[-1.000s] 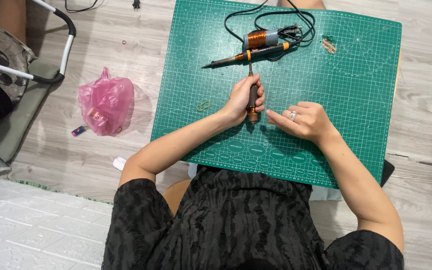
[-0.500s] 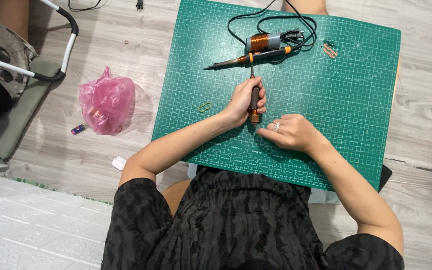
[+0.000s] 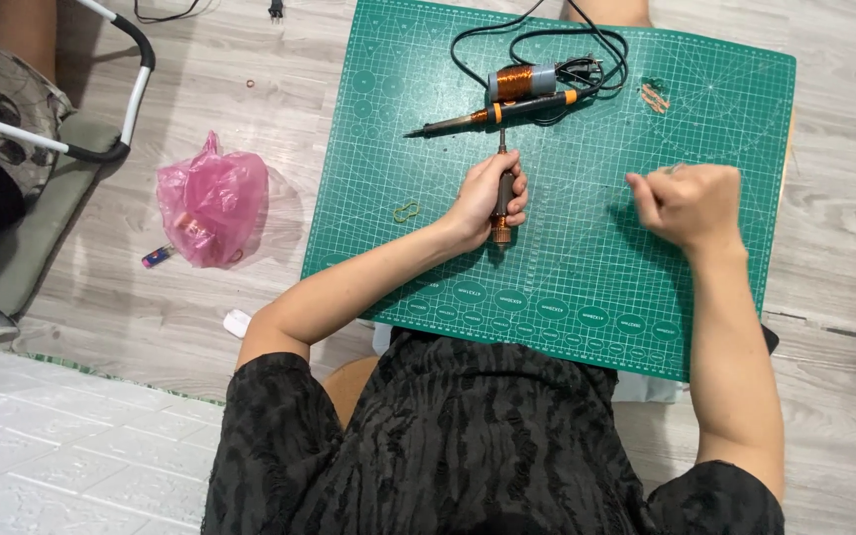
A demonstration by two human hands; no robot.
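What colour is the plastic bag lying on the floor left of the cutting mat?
Pink, translucent plastic bag; the head view shows it plainly.

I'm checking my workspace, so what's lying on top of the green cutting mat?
On the green cutting mat: a soldering iron with coiled black cord, a copper wire spool, and a screwdriver gripped by the left hand. The closed right hand hides anything it holds.

Your view is bright and evenly lit — soft daylight-like light with no harsh glare on the green cutting mat (image 3: 567, 248). Shadows are faint and short; a soft one lies under your right hand (image 3: 691, 203) and beside the pink bag (image 3: 212, 198). Focus is sharp across the frame — only your right hand shows slight motion blur.
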